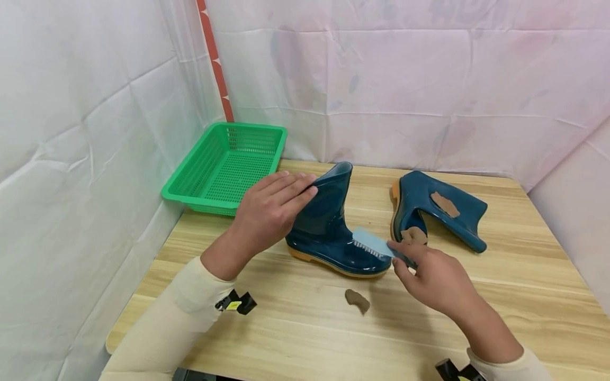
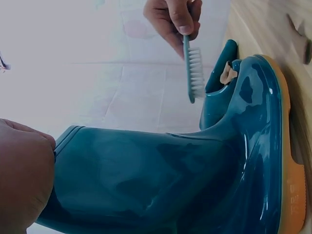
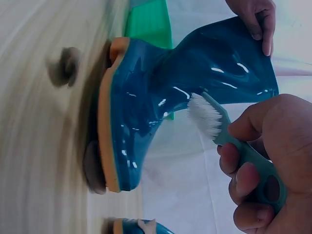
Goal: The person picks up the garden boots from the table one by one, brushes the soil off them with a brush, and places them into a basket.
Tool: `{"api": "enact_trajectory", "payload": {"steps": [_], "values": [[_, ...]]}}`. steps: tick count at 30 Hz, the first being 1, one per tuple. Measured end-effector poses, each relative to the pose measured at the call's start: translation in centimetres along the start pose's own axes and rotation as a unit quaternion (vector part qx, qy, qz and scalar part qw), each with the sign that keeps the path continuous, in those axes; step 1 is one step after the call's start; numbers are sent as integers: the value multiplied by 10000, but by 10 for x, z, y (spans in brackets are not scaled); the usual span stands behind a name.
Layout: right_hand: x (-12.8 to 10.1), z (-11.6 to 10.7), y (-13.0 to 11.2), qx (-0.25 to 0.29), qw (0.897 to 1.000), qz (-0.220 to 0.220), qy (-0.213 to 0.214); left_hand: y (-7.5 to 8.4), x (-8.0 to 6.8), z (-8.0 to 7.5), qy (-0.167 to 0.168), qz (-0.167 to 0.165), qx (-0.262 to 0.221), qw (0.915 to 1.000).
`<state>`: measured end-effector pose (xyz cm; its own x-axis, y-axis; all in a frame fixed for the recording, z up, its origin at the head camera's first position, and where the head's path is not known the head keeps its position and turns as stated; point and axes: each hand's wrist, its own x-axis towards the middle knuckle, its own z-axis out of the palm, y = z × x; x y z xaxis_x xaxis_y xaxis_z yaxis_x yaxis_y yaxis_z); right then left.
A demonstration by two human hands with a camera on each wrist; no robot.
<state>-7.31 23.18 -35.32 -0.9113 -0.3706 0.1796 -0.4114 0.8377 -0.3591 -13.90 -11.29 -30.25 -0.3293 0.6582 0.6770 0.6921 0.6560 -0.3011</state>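
Observation:
A dark blue rubber boot [image 1: 324,222] with a tan sole stands upright on the wooden table. At the top of its shaft, my left hand [image 1: 274,209] grips the rim; the right wrist view shows that hand's thumb and fingers on either side of the edge. My right hand [image 1: 433,275] holds a light blue scrub brush [image 1: 373,242], fingers curled round the handle [image 3: 265,178]. The white bristles [image 3: 204,117] face the boot and, from the head, overlap its instep and toe. In both wrist views the brush shows close above the boot's front.
A second blue boot [image 1: 440,198] lies on its side at the right, with a brown flat piece [image 1: 445,204] on its shaft and another on its foot. One more brown scrap [image 1: 357,301] lies in front. The green plastic basket [image 1: 190,198] stands at the back left.

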Motion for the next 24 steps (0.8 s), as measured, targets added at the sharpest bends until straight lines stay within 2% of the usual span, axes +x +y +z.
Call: {"api": "enact_trajectory", "payload": {"steps": [8, 15, 20, 24], "values": [[-6, 6, 9, -69, 9999, 102, 107, 0, 2, 0, 216, -152, -265, 9993], [-14, 17, 18, -151, 9987, 196, 444, 0, 3, 0, 178, -210, -279, 9992], [-16, 28, 18, -277, 9993, 97, 250, 1, 3, 0, 146, -231, -209, 9994], [-21, 20, 19, -311, 9987, 393, 0, 1, 3, 0, 97, -239, -199, 9995]]}}
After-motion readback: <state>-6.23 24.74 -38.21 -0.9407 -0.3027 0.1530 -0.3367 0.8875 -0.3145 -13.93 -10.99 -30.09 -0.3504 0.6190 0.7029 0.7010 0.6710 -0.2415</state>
